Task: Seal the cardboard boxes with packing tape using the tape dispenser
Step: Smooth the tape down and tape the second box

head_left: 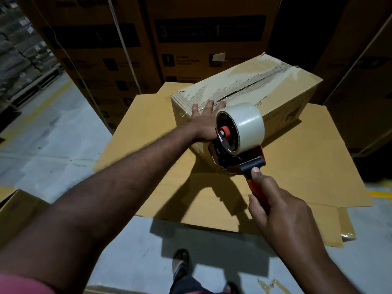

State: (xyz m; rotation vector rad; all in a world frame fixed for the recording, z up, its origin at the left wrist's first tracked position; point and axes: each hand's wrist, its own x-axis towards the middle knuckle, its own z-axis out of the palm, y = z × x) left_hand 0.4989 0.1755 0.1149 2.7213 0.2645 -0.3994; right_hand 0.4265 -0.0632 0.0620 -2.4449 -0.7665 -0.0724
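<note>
Cardboard box [275, 85] is sitting on a stack of flattened cardboard sheets [307, 166] on a warehouse floor [53, 134], tall printed cartons [106, 60] standing behind it, as I am setting up to tape its top seam [244, 90], which is running lengthwise between the flaps through a band of torn, ragged paper. I am pressing my left hand [204, 122] flat on the near end of the lid, fingers straight and spread, pinning the flaps down. My right hand [280, 209] is wrapping round the orange handle of the tape dispenser [239, 153], fingers curled tight and thumb lying up against the black neck. The dispenser's head is sitting low against the box's near end face, the pale tape roll [248, 122] riding above it; whether the free end is already sticking to the board I cannot tell. I am judging this to be the very start of the strip. Doing it well is meaning anchoring the tape firmly on the end face, lining the roll up with the seam, rolling up over the edge without slack, and sliding my left hand aside so it is clearing the path while the flaps are staying closed. The ragged paper is likely making adhesion poorer, so firm, even pressure is mattering there.
</note>
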